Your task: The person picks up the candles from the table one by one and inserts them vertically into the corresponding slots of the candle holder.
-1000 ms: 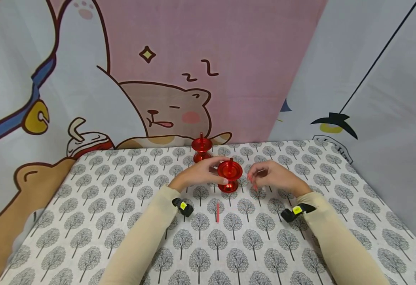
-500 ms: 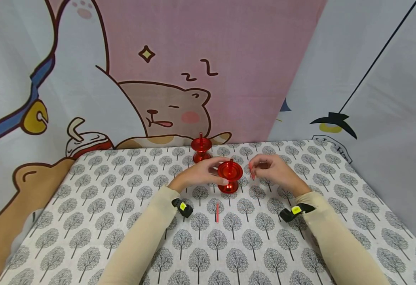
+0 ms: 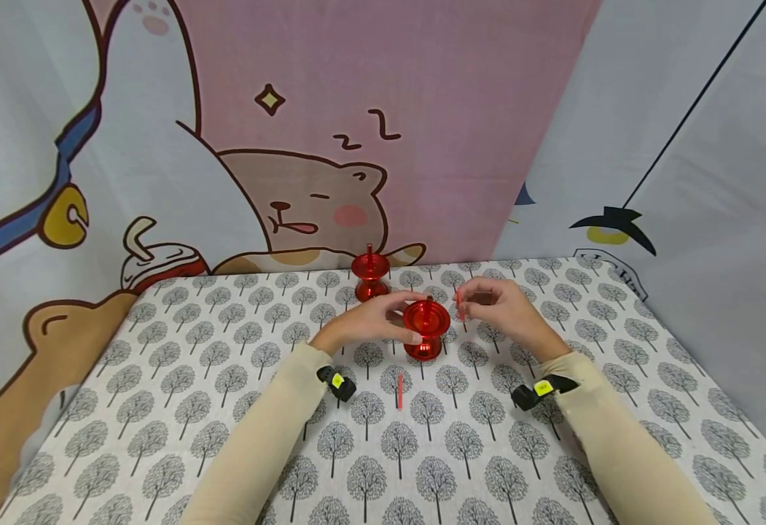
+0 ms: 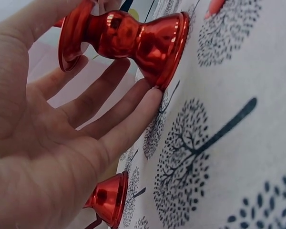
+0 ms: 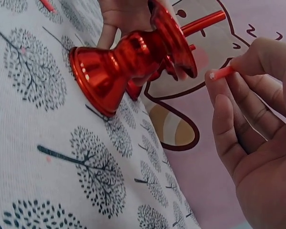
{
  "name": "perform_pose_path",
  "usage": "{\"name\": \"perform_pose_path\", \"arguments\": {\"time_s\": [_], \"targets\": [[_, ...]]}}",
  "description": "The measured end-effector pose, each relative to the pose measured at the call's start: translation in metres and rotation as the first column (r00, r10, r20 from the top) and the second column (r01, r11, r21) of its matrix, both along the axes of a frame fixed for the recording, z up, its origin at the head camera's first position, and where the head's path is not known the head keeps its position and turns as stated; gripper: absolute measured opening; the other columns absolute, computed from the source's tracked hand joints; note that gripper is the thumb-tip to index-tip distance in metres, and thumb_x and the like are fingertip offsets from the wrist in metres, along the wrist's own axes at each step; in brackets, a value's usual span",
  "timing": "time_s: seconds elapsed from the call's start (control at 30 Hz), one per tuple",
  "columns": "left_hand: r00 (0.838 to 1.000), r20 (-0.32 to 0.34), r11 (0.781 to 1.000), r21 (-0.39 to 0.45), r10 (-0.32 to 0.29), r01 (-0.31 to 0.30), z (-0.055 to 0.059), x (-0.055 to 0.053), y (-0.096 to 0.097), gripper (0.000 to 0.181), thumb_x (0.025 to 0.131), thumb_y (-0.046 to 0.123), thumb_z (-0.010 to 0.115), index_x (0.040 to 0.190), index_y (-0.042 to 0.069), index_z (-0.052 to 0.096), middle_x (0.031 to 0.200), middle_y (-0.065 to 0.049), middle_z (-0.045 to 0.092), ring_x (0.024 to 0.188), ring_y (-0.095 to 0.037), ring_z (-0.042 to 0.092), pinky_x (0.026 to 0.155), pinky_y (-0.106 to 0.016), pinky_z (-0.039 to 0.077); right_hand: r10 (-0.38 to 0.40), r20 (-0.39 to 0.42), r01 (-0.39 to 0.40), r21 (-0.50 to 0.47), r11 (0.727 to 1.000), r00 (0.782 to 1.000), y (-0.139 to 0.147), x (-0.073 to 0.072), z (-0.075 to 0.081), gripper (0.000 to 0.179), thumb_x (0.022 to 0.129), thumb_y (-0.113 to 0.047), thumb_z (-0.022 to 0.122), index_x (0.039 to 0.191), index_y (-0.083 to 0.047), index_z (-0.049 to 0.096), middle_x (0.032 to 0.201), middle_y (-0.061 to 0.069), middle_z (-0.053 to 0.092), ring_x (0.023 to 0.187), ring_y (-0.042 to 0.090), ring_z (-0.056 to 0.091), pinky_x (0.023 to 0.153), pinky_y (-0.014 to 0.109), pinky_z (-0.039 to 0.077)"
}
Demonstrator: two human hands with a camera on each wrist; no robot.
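Observation:
A shiny red candle holder (image 3: 424, 348) stands upright on the cloth, with a saucer-like top and a short tube at its centre. My left hand (image 3: 371, 321) holds it from the left side, thumb in front and fingers round the back; the left wrist view shows its little finger right at the base rim. To the right of the holder, my right hand (image 3: 503, 306) pinches a thin red candle (image 5: 223, 73) between thumb and index finger. In the head view that candle points roughly upright, close beside the saucer, with its other fingers loosely bent.
A second red candle holder (image 3: 371, 286) stands behind the left hand, near the table's back edge. Another thin red stick (image 3: 400, 392) lies on the tree-print tablecloth (image 3: 435, 474) in front of the held candle holder. A cartoon-print curtain (image 3: 461, 131) hangs behind the table.
My right hand has risen slightly and turned, bringing the thin candle in its fingertips closer to upright. The candle holder in my left hand has shifted slightly right and toward me.

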State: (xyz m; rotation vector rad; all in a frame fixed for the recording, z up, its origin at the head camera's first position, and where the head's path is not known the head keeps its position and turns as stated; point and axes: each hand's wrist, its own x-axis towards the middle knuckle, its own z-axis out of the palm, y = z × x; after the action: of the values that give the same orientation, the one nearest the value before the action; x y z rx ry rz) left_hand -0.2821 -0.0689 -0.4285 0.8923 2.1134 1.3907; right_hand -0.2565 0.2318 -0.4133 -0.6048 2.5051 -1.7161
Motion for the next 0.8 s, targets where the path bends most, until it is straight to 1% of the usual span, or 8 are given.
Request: {"name": "perform_pose_path", "arguments": {"time_s": [0.1,0.17,0.33,0.43,0.53,0.67,0.8], "targets": [[1.0,0.01,1.0,0.001,-0.005,0.005,0.001,0.001,0.0,0.079,0.096,0.024,0.086,0.166,0.021,0.049,0.145,-0.008,0.067,0.13,-0.03,0.068,0.112,-0.05,0.053,-0.001,-0.006,0.0,-0.01,1.0,1.0,-0.002,0.001,0.003,0.014,0.099,0.003,0.073,0.113,0.001,0.075,0.106,0.026,0.074,0.092,0.023,0.074,0.084,0.039,0.064],[1.0,0.014,1.0,-0.001,-0.008,0.008,0.001,0.001,0.001,0.079,0.096,0.024,0.086,0.166,0.021,0.049,0.145,-0.008,0.067,0.129,-0.029,0.069,0.112,-0.05,0.053,-0.001,-0.013,0.001,-0.019,1.0,1.0,-0.003,0.002,0.004,0.014,0.099,0.002,0.073,0.113,0.0,0.075,0.104,0.022,0.075,0.091,0.028,0.074,0.083,0.041,0.064],[1.0,0.019,1.0,-0.009,-0.01,0.011,0.002,0.002,0.001,0.079,0.096,0.024,0.086,0.166,0.021,0.049,0.145,-0.008,0.067,0.129,-0.027,0.069,0.113,-0.049,0.052,-0.006,-0.042,0.005,-0.047,0.999,0.999,-0.006,0.004,0.008,0.012,0.101,0.0,0.075,0.112,0.002,0.074,0.099,0.016,0.075,0.091,0.038,0.073,0.079,0.035,0.062],[1.0,0.026,1.0,-0.006,-0.016,0.017,0.003,0.003,0.002,0.079,0.096,0.024,0.086,0.166,0.021,0.049,0.145,-0.009,0.066,0.13,-0.029,0.069,0.114,-0.05,0.051,-0.015,-0.054,0.011,-0.07,0.997,0.998,-0.008,0.006,0.01,0.011,0.102,-0.001,0.075,0.112,0.003,0.074,0.098,0.013,0.075,0.09,0.035,0.073,0.077,0.032,0.061],[0.999,0.032,1.0,-0.004,-0.025,0.025,0.004,0.004,0.002,0.078,0.096,0.024,0.086,0.165,0.02,0.049,0.145,-0.009,0.066,0.13,-0.029,0.069,0.114,-0.049,0.051,-0.027,-0.074,0.02,-0.092,0.996,0.997,-0.01,0.007,0.013,0.012,0.102,-0.002,0.075,0.113,0.004,0.074,0.098,0.01,0.076,0.088,0.029,0.073,0.075,0.028,0.06],[0.999,0.032,1.0,-0.008,-0.03,0.03,0.004,0.004,0.002,0.078,0.095,0.025,0.086,0.164,0.021,0.05,0.144,-0.008,0.067,0.129,-0.027,0.07,0.113,-0.048,0.052,-0.043,-0.11,0.029,-0.129,0.991,0.993,-0.014,0.009,0.015,0.015,0.103,-0.001,0.076,0.114,0.008,0.074,0.1,0.009,0.076,0.089,0.026,0.074,0.078,0.028,0.061],[0.999,0.029,0.999,-0.012,-0.032,0.032,0.003,0.003,0.002,0.077,0.095,0.025,0.087,0.163,0.022,0.051,0.143,-0.007,0.067,0.128,-0.026,0.07,0.112,-0.046,0.053,-0.063,-0.119,0.044,-0.16,0.986,0.991,-0.017,0.012,0.018,0.014,0.103,-0.003,0.076,0.114,0.006,0.075,0.103,0.01,0.077,0.09,0.023,0.074,0.083,0.029,0.063]]}}
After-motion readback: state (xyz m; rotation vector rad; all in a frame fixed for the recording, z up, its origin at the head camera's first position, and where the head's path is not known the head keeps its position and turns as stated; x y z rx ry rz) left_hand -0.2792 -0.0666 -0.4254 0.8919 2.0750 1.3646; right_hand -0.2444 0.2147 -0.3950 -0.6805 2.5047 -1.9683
